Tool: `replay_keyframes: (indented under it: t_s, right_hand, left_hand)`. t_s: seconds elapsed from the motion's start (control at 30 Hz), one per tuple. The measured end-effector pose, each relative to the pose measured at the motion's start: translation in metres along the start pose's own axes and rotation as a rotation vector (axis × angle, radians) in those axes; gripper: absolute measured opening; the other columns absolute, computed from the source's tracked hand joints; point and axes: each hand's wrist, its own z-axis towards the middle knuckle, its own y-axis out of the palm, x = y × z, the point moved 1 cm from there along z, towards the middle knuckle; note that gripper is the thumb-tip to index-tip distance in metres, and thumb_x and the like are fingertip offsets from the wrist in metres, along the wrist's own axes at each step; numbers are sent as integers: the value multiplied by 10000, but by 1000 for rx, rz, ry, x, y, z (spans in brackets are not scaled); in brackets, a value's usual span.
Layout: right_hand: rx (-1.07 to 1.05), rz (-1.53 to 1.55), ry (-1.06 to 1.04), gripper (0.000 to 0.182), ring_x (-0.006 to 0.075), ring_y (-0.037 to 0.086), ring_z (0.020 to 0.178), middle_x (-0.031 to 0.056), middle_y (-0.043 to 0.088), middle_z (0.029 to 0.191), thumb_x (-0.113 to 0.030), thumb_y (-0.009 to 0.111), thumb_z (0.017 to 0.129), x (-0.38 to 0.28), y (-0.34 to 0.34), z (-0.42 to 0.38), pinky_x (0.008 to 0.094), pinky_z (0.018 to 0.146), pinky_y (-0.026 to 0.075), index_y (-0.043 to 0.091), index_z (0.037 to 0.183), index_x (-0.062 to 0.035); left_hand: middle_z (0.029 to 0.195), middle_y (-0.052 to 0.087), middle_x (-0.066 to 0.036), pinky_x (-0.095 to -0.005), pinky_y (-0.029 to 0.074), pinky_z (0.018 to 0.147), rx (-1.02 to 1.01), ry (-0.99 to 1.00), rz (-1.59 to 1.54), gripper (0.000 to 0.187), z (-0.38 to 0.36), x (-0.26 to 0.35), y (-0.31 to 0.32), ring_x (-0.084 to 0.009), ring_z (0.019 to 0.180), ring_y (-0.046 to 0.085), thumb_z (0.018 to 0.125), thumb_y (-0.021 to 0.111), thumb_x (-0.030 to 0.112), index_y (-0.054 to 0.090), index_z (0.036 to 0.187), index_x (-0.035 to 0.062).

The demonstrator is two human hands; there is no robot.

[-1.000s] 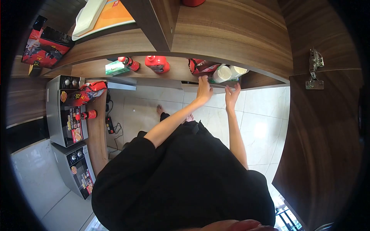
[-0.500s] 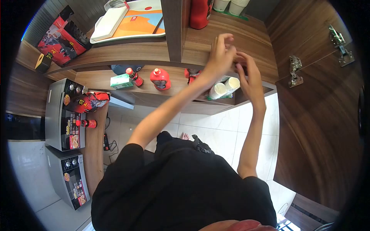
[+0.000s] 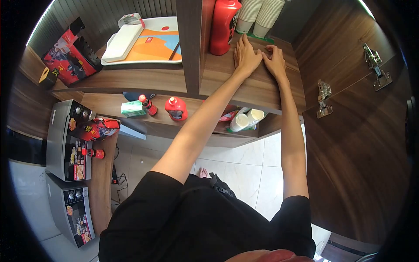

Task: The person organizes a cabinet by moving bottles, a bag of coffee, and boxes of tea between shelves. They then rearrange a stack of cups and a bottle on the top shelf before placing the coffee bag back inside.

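Both hands reach into the upper right shelf compartment point(image 3: 218, 81). My left hand point(image 3: 248, 57) is low over the wooden board, palm down with its fingers stretched forward. Beside it, my right hand point(image 3: 275, 63) has its fingers bent forward and its thumb towards the left hand. Nothing shows in either hand; what lies under the palms is hidden. Just beyond the fingers stand two stacks of paper cups point(image 3: 267, 19) in green-edged plastic wrapping. To the left of my left hand stands a red bottle point(image 3: 223, 28).
Below, the lower shelf holds more paper cups point(image 3: 240, 122), a red bottle point(image 3: 176, 109), a small red-capped bottle point(image 3: 148, 105) and a green box point(image 3: 133, 108). A tray point(image 3: 152, 62) lies upper left. The hinged cabinet door point(image 3: 349, 148) stands at right; microwave ovens point(image 3: 65, 139) are at left.
My hands have moved forward and down from above the shelf's front edge onto the board, deeper into the compartment. The view has tilted up, showing more of the cup stacks and red bottle.
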Motion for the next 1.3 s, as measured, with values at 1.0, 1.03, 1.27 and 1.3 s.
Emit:
replay_keyframes:
  t_s: [1.0,1.03,1.27,1.3]
  right_hand:
    - [147,-210,-165,434,338,538,1048,156,661,1145,-246,607,936,-58,-46,-133,459,892,414,534,1297,-17]
    - [132,-146,-177,441,329,534,1050,146,658,1140,-223,640,915,-67,-54,-153,447,888,414,537,1292,-16]
    - [616,348,-56,896,324,465,1226,177,449,1351,-179,859,747,-103,-66,-234,414,1028,379,309,1430,4]
    - [672,429,-42,991,334,444,1264,194,395,1397,-184,882,724,-110,-67,-231,418,1064,364,247,1460,7]
  left_hand:
    - [1138,468,-220,-523,445,860,59,6,-108,309,26,-21,11,-432,999,561,770,563,18,468,1063,17]
    - [1130,474,-223,-522,443,862,86,18,-122,288,24,-20,11,-433,992,560,777,552,16,475,1054,12]
    - [1030,561,-229,-491,443,879,84,80,-129,154,4,-14,10,-423,965,562,864,533,97,545,973,-11]
    - [1001,583,-224,-484,444,880,87,89,-113,154,-1,-14,11,-417,958,565,878,544,124,560,955,-9]
